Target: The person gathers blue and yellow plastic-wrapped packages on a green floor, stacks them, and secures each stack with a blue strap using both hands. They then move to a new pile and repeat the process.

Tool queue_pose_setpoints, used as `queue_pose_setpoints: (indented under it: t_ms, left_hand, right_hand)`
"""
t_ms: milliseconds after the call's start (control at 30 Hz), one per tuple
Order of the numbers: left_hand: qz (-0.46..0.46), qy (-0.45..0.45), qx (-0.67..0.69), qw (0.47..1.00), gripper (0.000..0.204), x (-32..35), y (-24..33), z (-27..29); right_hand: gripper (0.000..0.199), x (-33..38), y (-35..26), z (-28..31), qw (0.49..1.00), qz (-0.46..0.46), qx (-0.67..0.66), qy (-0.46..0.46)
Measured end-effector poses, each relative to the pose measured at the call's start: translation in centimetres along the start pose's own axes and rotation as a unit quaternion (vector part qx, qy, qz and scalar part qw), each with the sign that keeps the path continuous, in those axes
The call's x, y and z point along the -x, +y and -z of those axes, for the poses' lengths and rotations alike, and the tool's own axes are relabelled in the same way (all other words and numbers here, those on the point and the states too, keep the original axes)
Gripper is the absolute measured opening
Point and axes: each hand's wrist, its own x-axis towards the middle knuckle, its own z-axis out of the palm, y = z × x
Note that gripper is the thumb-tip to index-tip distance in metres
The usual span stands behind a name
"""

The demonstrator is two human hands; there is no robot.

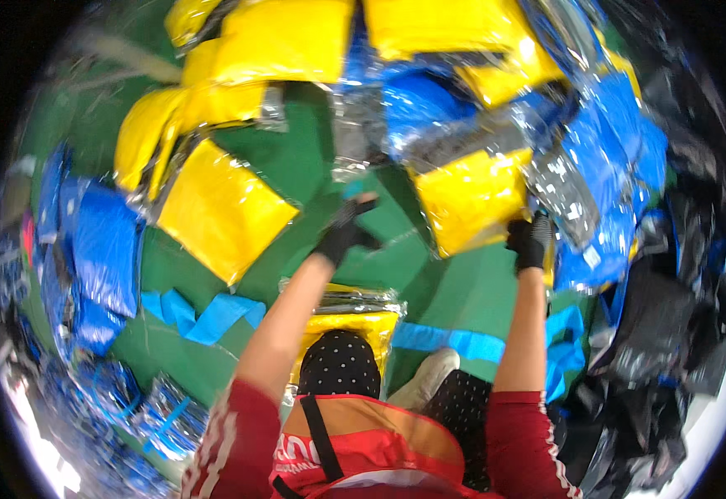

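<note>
My left hand [349, 231], in a black glove with bare fingertips, is held over the green floor with thumb and fingers apart and nothing in it. In my gloved right hand [531, 241] is the right-hand edge of a yellow folded packet [475, 200] in clear plastic, the fingers curled around it. A second yellow packet [226, 212] lies flat to the left of my left hand. Below my hands, one more wrapped yellow packet [388, 322] lies by my knee, partly hidden by it and my left forearm.
Yellow packets [284, 41] are heaped along the far side. Blue packets stand in piles at the left [107, 245] and right [604, 141]. Light-blue strapping [450, 339] runs across the green floor [379, 266]. Black plastic bags [662, 324] crowd the right edge.
</note>
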Motion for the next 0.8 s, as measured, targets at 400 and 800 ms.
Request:
queue_pose_setpoints:
  t_ms: [400, 800]
  left_hand:
    - [-0.371, 0.285, -0.244, 0.849, 0.036, 21.6, 2.3, 2.0]
    - [-0.262, 0.382, 0.223, 0.858, 0.059, 12.2, 0.8, 24.2]
  right_hand:
    - [0.058, 10.0, -18.3, -8.1, 0.666, -0.138, -0.52, -0.517]
    - [0.097, 12.1, -29.6, -35.3, 0.864, 0.365, -0.041, -0.346]
